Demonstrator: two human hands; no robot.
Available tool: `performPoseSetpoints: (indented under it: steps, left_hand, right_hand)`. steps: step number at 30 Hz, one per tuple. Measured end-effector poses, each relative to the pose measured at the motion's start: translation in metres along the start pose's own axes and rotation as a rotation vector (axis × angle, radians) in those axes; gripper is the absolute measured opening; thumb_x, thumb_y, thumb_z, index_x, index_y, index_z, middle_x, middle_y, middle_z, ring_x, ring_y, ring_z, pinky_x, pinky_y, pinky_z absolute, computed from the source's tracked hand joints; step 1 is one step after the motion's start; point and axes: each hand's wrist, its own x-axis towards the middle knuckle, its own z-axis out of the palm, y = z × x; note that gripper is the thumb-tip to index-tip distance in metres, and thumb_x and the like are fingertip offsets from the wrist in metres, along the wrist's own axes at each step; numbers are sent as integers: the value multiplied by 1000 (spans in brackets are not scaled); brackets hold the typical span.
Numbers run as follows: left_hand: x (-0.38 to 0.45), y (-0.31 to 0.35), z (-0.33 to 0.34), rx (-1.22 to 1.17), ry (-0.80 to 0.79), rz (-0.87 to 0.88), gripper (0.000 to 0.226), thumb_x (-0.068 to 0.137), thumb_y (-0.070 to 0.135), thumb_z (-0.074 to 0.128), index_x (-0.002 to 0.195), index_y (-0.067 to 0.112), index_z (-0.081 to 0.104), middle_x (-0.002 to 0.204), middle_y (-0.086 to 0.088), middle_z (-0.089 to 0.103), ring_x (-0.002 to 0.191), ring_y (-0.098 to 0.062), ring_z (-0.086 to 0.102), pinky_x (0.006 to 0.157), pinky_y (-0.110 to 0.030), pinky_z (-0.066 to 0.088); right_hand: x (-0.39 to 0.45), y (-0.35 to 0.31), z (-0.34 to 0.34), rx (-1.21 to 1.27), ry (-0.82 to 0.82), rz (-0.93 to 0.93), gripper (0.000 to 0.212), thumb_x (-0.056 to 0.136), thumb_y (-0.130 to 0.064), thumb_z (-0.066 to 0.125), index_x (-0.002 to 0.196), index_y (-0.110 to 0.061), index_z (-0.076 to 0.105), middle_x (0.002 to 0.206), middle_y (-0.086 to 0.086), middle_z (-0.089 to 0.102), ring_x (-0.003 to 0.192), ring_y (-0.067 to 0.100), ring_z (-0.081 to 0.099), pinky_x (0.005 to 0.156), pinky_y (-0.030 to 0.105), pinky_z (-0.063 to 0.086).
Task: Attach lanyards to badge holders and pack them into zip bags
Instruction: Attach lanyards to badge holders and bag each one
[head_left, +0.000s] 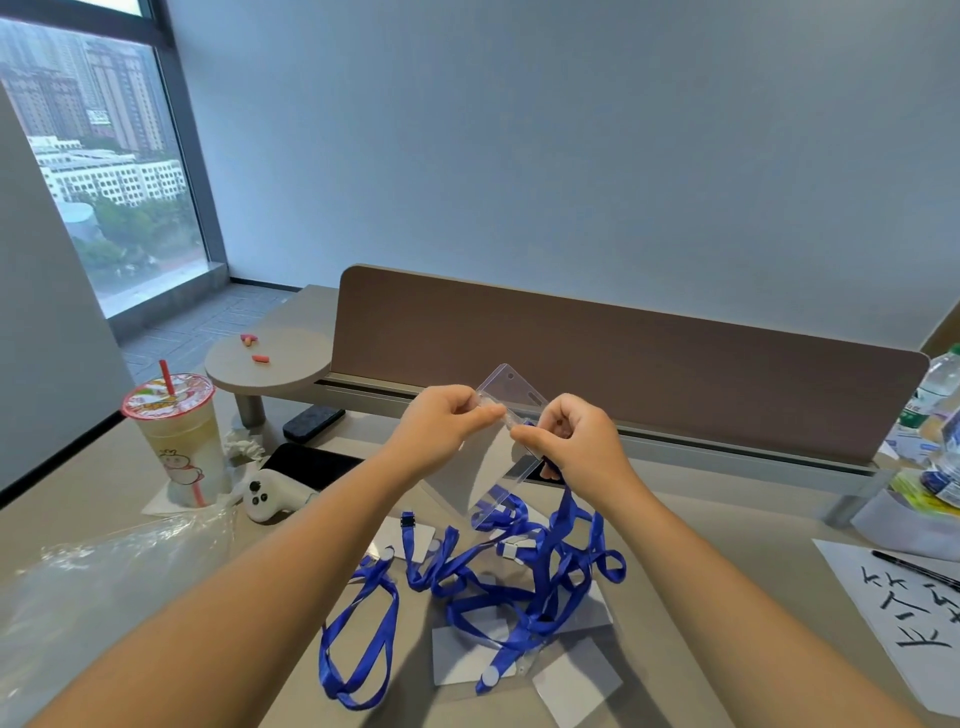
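Far left edge of the desk (130, 467): crumpled clear zip bags (104, 571), with a lidded drink cup (176, 441) and red straw behind them. A white controller (270, 499) lies beside a black phone (311, 462); a round side shelf (270, 364) stands further back against the brown divider panel (623, 353).

Centre, raised above the desk: left hand (447, 426), fingers curled, pinches the top edge of a clear badge holder (511, 389). Right hand (576, 441), fingers curled, pinches the clip end of a blue lanyard (569, 504) touching that holder. The exact clip engagement cannot be determined.

Below the hands, tangled lanyards (493, 582) overlie further holders (467, 654) on the desk.

Right edge: water bottles (935, 395), a written sheet (909, 613), a pen (914, 569).
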Motion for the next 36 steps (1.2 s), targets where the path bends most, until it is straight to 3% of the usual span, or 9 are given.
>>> performPoseSetpoints:
  steps: [4,9,13,16,18,23,28,32,36]
  left_hand:
    - [1,-1,-9,-24,59,22,27,90,24,50,64,20,47,67,4,49,68,-10,46,62,-19,38]
    - [1,0,-29,-49,52,65,25,92,18,48,67,23,52,73,6,53,70,-6,48,62,-17,38]
    - [1,2,-49,-98,33,77,27,91,14,48,65,18,53,69,2,53,65,-6,49,61,-14,39]
    - [-1,1,-61,-100,-46,57,28,91,14,47,64,15,52,68,2,53,61,-4,54,55,-11,44]
    - [-2,-1,-64,-53,-95,49,27,91,14,48,64,14,53,67,2,53,62,-6,52,59,-16,42]
    - [-5,-10,-66,25,-209,37,25,89,13,52,63,13,55,62,5,52,55,2,53,63,-18,42]
    - [-11,-10,-55,164,-349,31,23,87,13,54,65,18,54,64,4,50,56,4,50,61,-8,41]
    - [-14,-8,-43,290,-435,19,22,86,17,56,65,25,53,70,7,53,70,-4,51,75,-18,42]
    - [-18,-8,-34,456,-494,14,11,87,21,56,79,13,59,80,-1,55,77,-12,51,82,-28,44]
  right_hand:
    - [0,-5,-1,91,-95,26,15,83,-14,62,86,-21,49,83,3,58,68,12,57,62,23,53]
    - [3,-10,-3,147,-218,85,22,86,-3,55,105,-14,52,76,-1,61,57,7,58,54,14,50]
    - [5,-14,-2,76,-303,107,10,89,-8,52,96,-11,58,64,1,59,45,-4,55,47,7,42]
    - [8,-19,-2,30,-361,74,16,90,-5,49,86,-17,60,69,-1,57,57,0,54,53,4,44]
    - [10,-22,-3,-4,-393,63,20,90,-7,50,81,-23,58,72,-3,56,63,3,52,56,4,45]
    - [12,-20,-5,-89,-377,81,14,83,-15,62,71,-19,57,69,-5,57,62,5,51,61,12,43]
    - [13,-14,-10,74,-381,203,10,89,-10,52,81,-16,56,73,-2,56,66,8,53,65,16,45]
    - [14,-14,-9,197,-486,292,19,90,0,45,91,-15,57,77,3,56,69,12,56,67,19,50]
    - [14,-14,-4,58,-453,236,19,87,4,50,88,-14,58,71,2,58,44,2,51,52,13,46]
